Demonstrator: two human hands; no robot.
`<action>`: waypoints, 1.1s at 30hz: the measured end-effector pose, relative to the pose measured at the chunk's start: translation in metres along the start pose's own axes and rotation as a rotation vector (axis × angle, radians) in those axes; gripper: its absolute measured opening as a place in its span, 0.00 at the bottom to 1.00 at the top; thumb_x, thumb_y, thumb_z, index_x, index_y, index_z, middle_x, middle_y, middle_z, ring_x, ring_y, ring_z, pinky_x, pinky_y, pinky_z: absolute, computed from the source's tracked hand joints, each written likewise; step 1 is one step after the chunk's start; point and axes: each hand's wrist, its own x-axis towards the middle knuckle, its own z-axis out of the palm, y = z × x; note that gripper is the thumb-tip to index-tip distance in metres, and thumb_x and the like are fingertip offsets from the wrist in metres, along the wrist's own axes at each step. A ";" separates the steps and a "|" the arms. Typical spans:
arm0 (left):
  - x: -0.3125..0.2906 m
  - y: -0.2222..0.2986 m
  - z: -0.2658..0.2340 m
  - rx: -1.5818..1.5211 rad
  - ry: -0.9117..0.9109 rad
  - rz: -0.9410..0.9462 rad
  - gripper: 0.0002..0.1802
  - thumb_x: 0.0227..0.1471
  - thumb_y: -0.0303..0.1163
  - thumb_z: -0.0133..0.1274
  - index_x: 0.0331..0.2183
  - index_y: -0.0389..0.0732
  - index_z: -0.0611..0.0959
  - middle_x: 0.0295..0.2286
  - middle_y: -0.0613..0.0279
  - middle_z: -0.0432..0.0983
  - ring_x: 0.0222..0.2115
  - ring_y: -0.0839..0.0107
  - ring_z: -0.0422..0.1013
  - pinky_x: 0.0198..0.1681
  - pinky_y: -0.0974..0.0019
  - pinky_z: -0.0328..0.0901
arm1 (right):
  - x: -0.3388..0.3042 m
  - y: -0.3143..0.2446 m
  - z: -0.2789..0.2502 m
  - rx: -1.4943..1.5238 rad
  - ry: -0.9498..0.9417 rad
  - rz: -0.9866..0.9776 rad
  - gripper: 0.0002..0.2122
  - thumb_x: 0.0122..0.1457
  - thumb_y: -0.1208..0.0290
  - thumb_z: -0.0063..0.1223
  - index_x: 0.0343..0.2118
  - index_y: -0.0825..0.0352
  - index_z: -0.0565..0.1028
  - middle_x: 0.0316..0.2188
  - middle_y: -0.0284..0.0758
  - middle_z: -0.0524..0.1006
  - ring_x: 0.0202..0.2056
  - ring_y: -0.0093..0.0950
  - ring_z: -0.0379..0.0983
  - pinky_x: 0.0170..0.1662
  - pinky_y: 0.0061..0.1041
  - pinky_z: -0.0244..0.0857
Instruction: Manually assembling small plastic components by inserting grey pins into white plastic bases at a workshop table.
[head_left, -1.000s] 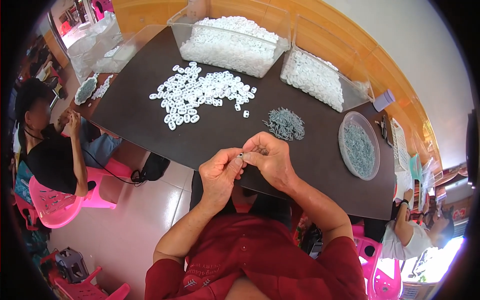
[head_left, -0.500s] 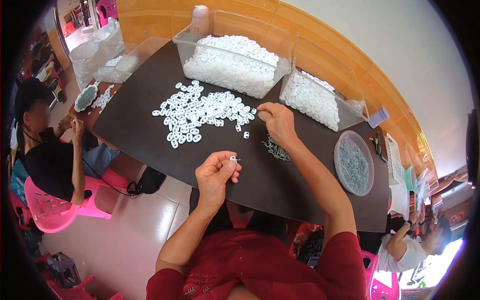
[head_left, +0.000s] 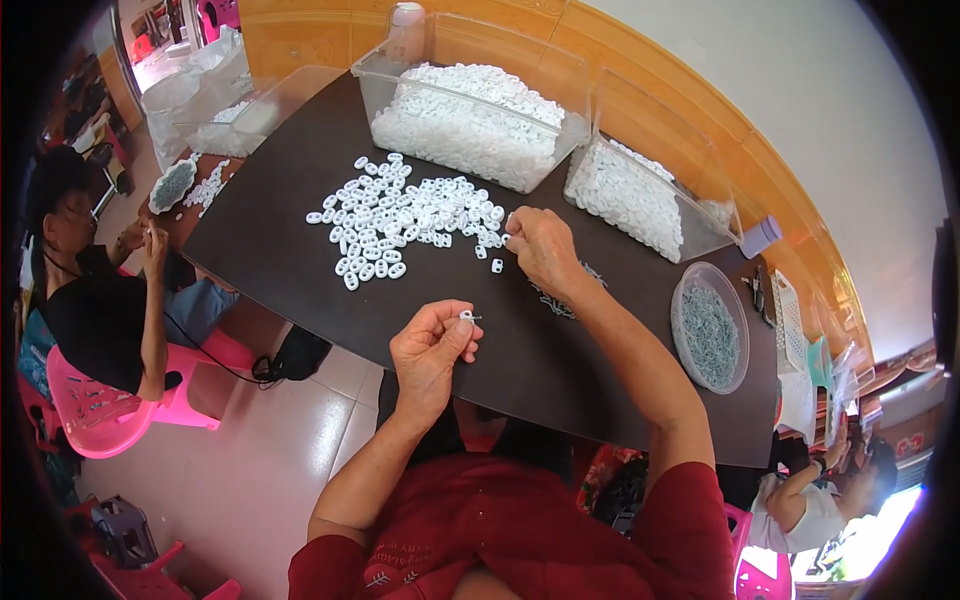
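Note:
Near the table's front edge, my left hand (head_left: 432, 352) pinches a small white plastic piece (head_left: 466, 315) between thumb and fingers. A thin metal screw (head_left: 477, 317) sticks out of that piece to the right. My right hand (head_left: 543, 252) is closed at the right edge of a loose pile of white two-holed plastic pieces (head_left: 400, 220), its fingertips on one white piece (head_left: 507, 241). Under and beside the right wrist lies a small heap of grey screws (head_left: 556, 303), partly hidden by the forearm.
Two clear bins (head_left: 375, 105) (head_left: 700, 243) of white pieces stand at the back. A round tub (head_left: 742, 345) of screws sits right, near a purple-capped bottle (head_left: 762, 236). A person (head_left: 105, 300) works at the left on a pink chair (head_left: 95, 415); another person (head_left: 805, 500) is at far right.
My right hand has moved slightly left and down, its fingertips now against a white piece at the pile's edge. The left hand keeps its place with the piece and screw.

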 end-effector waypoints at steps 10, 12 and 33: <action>-0.002 0.002 0.000 0.048 0.012 -0.006 0.11 0.51 0.23 0.51 0.39 0.30 0.76 0.24 0.58 0.75 0.20 0.77 0.68 0.23 0.75 0.65 | -0.040 -0.035 -0.047 0.863 -0.235 0.412 0.05 0.50 0.77 0.52 0.31 0.70 0.75 0.23 0.27 0.73 0.26 0.15 0.65 0.29 0.15 0.59; -0.002 0.003 0.003 0.051 0.017 -0.035 0.11 0.51 0.23 0.51 0.39 0.30 0.76 0.24 0.58 0.75 0.20 0.77 0.68 0.23 0.75 0.65 | -0.049 -0.041 -0.047 0.937 -0.235 0.464 0.05 0.51 0.76 0.52 0.31 0.69 0.75 0.24 0.28 0.73 0.26 0.15 0.65 0.29 0.15 0.59; -0.019 0.002 0.024 -0.100 0.033 -0.102 0.08 0.53 0.24 0.49 0.35 0.30 0.75 0.25 0.55 0.75 0.20 0.74 0.70 0.22 0.73 0.66 | -0.091 -0.085 -0.033 1.378 -0.070 0.719 0.07 0.52 0.74 0.53 0.33 0.72 0.73 0.24 0.32 0.75 0.25 0.16 0.68 0.27 0.14 0.59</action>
